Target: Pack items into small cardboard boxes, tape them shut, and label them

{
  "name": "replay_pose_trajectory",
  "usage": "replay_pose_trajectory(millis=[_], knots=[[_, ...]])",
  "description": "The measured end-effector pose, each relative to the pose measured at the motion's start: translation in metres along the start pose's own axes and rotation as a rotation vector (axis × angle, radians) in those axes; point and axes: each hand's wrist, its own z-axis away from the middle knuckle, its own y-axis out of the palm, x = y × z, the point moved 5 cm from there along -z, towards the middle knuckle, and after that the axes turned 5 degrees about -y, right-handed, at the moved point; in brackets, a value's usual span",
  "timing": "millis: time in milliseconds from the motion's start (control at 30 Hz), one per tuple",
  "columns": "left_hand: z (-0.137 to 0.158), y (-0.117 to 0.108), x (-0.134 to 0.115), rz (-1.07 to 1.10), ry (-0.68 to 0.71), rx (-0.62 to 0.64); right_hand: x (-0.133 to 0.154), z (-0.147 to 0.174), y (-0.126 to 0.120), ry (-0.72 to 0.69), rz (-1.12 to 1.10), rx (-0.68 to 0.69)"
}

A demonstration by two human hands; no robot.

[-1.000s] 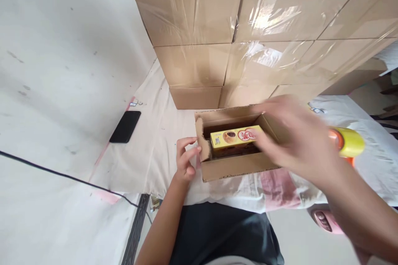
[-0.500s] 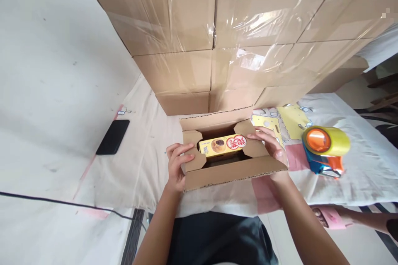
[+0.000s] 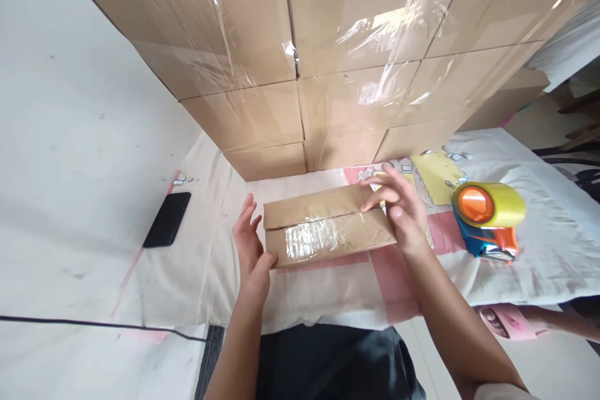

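the small carton (image 3: 328,225) lies between our hands on the wrinkled cloth (image 3: 323,300). our left hand (image 3: 253,253) spreads its fingers beside the carton's left end, thumb touching its near corner; our right hand (image 3: 407,219) curves loosely over the right end, fingers apart. we see smooth brown cardboard, oblong, its two long flaps (image 3: 359,228) down, the near one glossy. behind the carton rise larger boxes (image 3: 356,31) under creased, shiny film; right of it sits a round yellow tape roll (image 3: 509,205), left a flat black phone (image 3: 167,220).
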Motion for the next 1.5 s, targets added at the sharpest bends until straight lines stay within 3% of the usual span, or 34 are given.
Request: replay_pose_trajectory(millis=[167,300,367,467,500,600,700,800,900,1067,1200,1333,1400,1500], knots=[[-0.001,0.019,-0.060,-0.627,0.262,0.306,-0.012,0.010,0.004,0.081,0.048,-0.010],[0.003,0.047,-0.076,-0.745,0.383,0.369,0.004,0.014,-0.002,0.080,0.139,-0.036],[0.003,0.054,-0.074,-0.764,0.410,0.341,0.020,0.022,-0.030,0.084,0.321,-0.220],[0.001,0.051,-0.067,-0.787,0.400,0.287,0.041,0.055,-0.105,0.126,0.711,-0.692],[-0.001,0.047,-0.063,-0.795,0.386,0.265,0.040,0.066,-0.131,0.180,0.804,-0.757],[-0.011,0.035,-0.053,-0.811,0.366,0.224,0.004,0.093,-0.196,0.479,0.684,-0.737],[-0.021,0.028,-0.043,-0.799,0.402,0.257,-0.036,0.106,-0.221,0.645,0.434,-0.654],[-0.026,0.027,-0.040,-0.790,0.425,0.277,-0.058,0.107,-0.215,0.662,0.313,-0.556],[-0.025,0.030,-0.040,-0.876,0.330,0.350,-0.070,0.110,-0.202,0.746,0.317,-0.459],[-0.020,0.027,-0.041,-0.969,0.229,0.386,-0.066,0.117,-0.175,0.717,0.128,-0.362],[-0.017,0.028,-0.055,-0.946,0.278,0.282,-0.025,0.113,-0.130,0.584,-0.048,-0.404],[0.004,0.044,-0.094,-0.739,0.324,0.127,0.032,0.110,-0.076,0.399,-0.219,-0.557],[0.023,0.065,-0.110,-0.511,0.290,0.225,0.053,0.110,-0.052,0.346,-0.250,-0.584],[0.053,0.103,-0.115,-0.151,0.096,0.467,0.068,0.108,-0.022,0.297,-0.307,-0.530]])
